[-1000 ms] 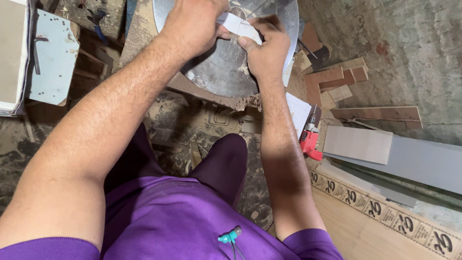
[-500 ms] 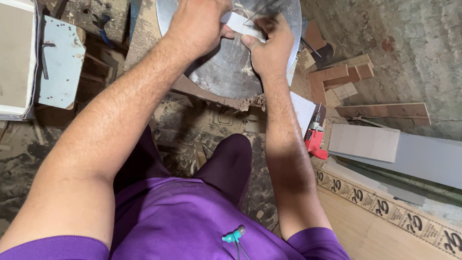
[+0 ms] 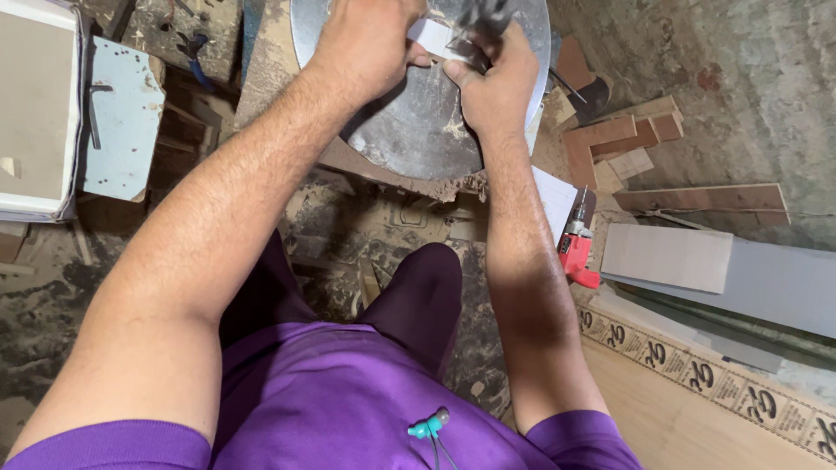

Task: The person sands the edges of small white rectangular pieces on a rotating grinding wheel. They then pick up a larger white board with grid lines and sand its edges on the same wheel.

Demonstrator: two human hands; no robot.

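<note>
Left hand and right hand over round metal disc, fingers pinched shut on small white strip. Blurred dark tool at right fingertips; red drill nearby on floor.

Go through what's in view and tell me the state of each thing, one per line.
left hand: closed on the small white piece
right hand: gripping the same piece's other end
small white piece: held over the round metal plate
round metal plate: lying flat, dusty
red drill: lying on the floor, untouched
grey board: lying flat
</note>
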